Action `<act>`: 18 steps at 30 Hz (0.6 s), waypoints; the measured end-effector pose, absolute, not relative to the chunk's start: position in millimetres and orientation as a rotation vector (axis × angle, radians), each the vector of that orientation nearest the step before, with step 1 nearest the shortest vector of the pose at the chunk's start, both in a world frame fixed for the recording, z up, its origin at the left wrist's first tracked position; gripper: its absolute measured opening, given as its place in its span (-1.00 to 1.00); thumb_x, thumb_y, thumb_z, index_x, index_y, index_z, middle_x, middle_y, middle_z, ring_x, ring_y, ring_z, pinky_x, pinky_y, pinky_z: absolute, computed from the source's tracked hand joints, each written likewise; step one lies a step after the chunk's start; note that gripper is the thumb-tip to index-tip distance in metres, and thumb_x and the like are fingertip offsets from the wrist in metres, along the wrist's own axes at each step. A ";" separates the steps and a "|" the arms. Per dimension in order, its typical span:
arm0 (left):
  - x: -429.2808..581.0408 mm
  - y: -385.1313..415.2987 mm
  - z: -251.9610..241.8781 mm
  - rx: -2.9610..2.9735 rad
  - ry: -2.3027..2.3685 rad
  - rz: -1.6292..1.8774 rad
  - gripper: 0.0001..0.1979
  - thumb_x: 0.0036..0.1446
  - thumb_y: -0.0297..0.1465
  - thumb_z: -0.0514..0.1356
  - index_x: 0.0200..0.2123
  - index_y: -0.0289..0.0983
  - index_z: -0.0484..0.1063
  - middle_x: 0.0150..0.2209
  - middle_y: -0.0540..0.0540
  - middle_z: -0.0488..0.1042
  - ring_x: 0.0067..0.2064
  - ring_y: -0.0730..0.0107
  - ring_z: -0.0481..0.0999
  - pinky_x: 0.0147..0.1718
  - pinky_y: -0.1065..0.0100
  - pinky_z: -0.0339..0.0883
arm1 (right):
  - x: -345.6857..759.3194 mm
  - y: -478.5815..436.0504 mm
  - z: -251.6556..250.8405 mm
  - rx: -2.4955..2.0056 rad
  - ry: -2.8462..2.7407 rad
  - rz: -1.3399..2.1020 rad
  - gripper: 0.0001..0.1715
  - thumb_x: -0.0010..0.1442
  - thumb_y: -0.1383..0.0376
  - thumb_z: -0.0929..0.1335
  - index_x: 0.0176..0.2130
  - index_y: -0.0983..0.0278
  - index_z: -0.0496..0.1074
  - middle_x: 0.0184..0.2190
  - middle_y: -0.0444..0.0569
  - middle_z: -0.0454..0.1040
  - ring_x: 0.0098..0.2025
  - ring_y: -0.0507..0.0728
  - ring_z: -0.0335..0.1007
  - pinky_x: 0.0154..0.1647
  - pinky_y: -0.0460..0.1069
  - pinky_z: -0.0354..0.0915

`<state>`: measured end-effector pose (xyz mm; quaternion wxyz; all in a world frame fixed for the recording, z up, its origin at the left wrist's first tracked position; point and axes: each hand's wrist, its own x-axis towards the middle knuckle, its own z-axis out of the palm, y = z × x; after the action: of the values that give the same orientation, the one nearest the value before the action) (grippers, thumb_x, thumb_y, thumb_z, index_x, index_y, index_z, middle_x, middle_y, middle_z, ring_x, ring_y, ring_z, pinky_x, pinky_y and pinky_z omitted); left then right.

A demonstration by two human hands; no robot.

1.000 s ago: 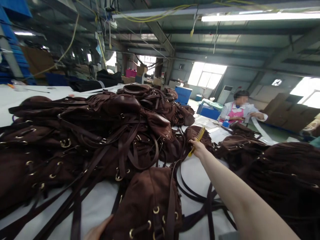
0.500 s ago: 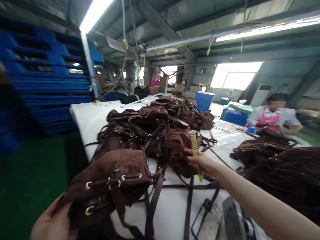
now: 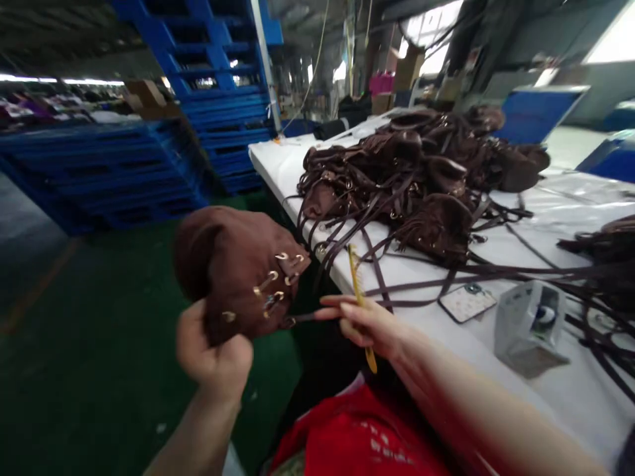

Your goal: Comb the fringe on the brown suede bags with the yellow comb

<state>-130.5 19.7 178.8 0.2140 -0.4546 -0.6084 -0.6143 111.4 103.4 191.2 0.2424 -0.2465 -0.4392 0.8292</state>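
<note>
My left hand [image 3: 213, 354] grips a brown drawstring bag [image 3: 238, 264] by its near side, holding it up beside the table over the green floor. Gold eyelets and short straps show on the bag's right side. In my right hand [image 3: 364, 320] is a slim yellow brush [image 3: 358, 281], upright, with pale bristles or teeth along one side. A dark strap [image 3: 303, 317] runs from the bag to the fingertips of that hand; whether they pinch it I cannot tell. A large heap of similar brown bags [image 3: 421, 172] lies on the white table.
On the white table [image 3: 342, 271], loose straps trail towards a phone [image 3: 467, 303] and a clear plastic box [image 3: 528, 324]. More brown bags [image 3: 610, 254] lie at the right edge. Blue pallets [image 3: 99, 172] are stacked to the left, and a blue bin [image 3: 536, 116] stands behind the table.
The view has turned left and down. My left hand has lifted the bag away from the table's edge, and my right hand has come off the heap towards it, still with the brush.
</note>
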 end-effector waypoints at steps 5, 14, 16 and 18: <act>-80.9 -20.7 132.5 -2.007 -1.710 -1.219 -0.68 0.11 -0.44 0.09 -0.03 -0.32 0.27 -0.26 -0.18 0.47 -0.20 0.23 0.52 -0.22 0.27 0.41 | 78.0 111.5 147.9 -0.695 -0.607 2.475 -0.74 0.01 0.31 0.43 -0.51 0.32 0.25 -0.69 -0.27 0.26 -0.74 -0.17 -0.23 -0.83 -0.26 -0.21; -43.7 -25.1 -11.6 -2.632 -2.357 -0.540 -0.55 -0.01 -0.20 0.24 -0.08 -0.34 0.40 0.06 -0.31 0.37 0.16 -0.02 0.29 0.13 -0.01 0.17 | 106.0 154.7 156.1 -0.725 -0.750 2.106 -0.63 -0.04 0.38 0.44 -0.59 0.28 0.14 -0.74 -0.31 0.14 -0.76 -0.16 -0.17 -0.83 -0.24 -0.19; -32.5 -9.0 -33.6 -2.792 -2.296 -0.209 -0.54 -0.07 -0.23 0.28 -0.12 -0.40 0.46 0.16 -0.39 0.28 0.26 -0.12 0.13 0.22 -0.04 -0.03 | 108.4 152.0 157.8 -0.741 -0.834 1.998 -0.63 -0.05 0.36 0.45 -0.59 0.28 0.16 -0.75 -0.30 0.15 -0.76 -0.16 -0.16 -0.82 -0.23 -0.20; -23.0 13.5 -40.4 -2.869 -2.240 -0.098 -0.65 -0.03 -0.31 0.24 -0.19 -0.43 0.50 0.08 -0.40 0.36 0.21 -0.08 0.22 0.20 0.00 -0.01 | 109.5 147.4 158.5 -0.764 -0.929 1.896 -0.64 -0.04 0.32 0.45 -0.60 0.28 0.17 -0.75 -0.30 0.14 -0.77 -0.15 -0.15 -0.81 -0.21 -0.22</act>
<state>-23.0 13.5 -40.4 -0.2471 -0.7635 -0.5961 -0.0262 109.5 147.4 158.5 0.4334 -0.3066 -0.3730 0.7610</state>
